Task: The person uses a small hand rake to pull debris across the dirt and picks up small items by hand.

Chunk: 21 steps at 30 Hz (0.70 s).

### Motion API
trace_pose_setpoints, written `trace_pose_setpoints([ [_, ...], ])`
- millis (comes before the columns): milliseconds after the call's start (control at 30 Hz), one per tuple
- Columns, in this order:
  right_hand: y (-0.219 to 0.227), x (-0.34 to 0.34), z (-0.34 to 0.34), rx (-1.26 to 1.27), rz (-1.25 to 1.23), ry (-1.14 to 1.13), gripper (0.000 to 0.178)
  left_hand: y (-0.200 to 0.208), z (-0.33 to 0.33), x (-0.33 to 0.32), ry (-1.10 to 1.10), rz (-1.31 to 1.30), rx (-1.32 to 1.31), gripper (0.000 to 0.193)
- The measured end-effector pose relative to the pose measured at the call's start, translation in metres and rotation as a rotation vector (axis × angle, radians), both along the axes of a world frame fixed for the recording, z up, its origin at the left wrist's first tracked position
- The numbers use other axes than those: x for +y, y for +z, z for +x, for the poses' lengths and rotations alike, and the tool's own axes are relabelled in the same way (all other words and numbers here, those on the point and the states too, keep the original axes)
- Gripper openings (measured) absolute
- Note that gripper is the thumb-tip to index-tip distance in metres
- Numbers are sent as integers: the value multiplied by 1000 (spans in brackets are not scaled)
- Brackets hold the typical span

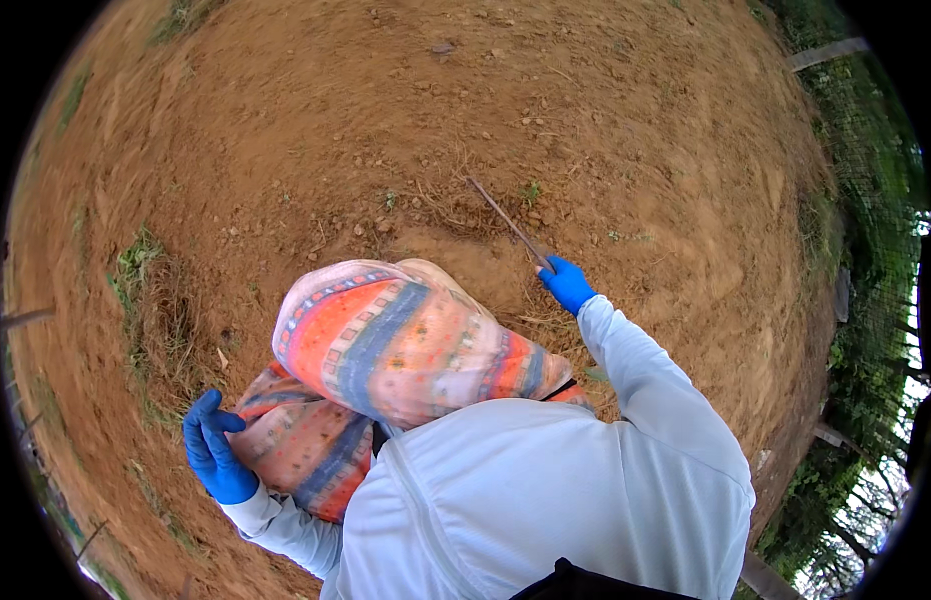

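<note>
My right hand [566,284], in a blue glove, is closed round the near end of a thin, straight brown stick [507,218]. The stick slants away to the left, and its far tip is over bare soil by some dry grass roots. Whether the tip touches the ground I cannot tell. At the lower left, my left hand [217,449], also gloved in blue, is raised beside my knee. Its fingers are loosely bent and apart, with nothing visible in them. Patterned orange, pink and blue cloth [385,335] covers my bent legs between the two hands.
Brown soil [605,110] with small clods spreads all round. A heap of pulled grass and weeds [165,320] lies to the left. Small green weeds [530,193] grow near the stick's tip. Along the right edge stand green bushes [875,240] and a post [828,53].
</note>
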State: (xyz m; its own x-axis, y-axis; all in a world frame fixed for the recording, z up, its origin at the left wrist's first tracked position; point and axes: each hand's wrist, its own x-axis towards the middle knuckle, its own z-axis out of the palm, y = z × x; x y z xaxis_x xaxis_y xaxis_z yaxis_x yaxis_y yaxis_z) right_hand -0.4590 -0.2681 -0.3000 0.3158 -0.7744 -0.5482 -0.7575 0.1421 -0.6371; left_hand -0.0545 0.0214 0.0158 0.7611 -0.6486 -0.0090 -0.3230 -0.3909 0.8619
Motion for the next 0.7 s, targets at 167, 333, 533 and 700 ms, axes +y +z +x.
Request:
trace_pose_setpoints([
  [167,49,-4,-27,61,10,82,36,11,-12,3,109,70,-43,32],
  [333,23,-24,47,-67,-39,306,38,8,-17,1,126,72,-1,32],
  [533,-4,-52,190,-243,-43,516,40,9,-16,-2,164,78,-31,31],
  [700,1,-73,169,-126,-83,567,40,9,-17,0,178,81,-35,31],
])
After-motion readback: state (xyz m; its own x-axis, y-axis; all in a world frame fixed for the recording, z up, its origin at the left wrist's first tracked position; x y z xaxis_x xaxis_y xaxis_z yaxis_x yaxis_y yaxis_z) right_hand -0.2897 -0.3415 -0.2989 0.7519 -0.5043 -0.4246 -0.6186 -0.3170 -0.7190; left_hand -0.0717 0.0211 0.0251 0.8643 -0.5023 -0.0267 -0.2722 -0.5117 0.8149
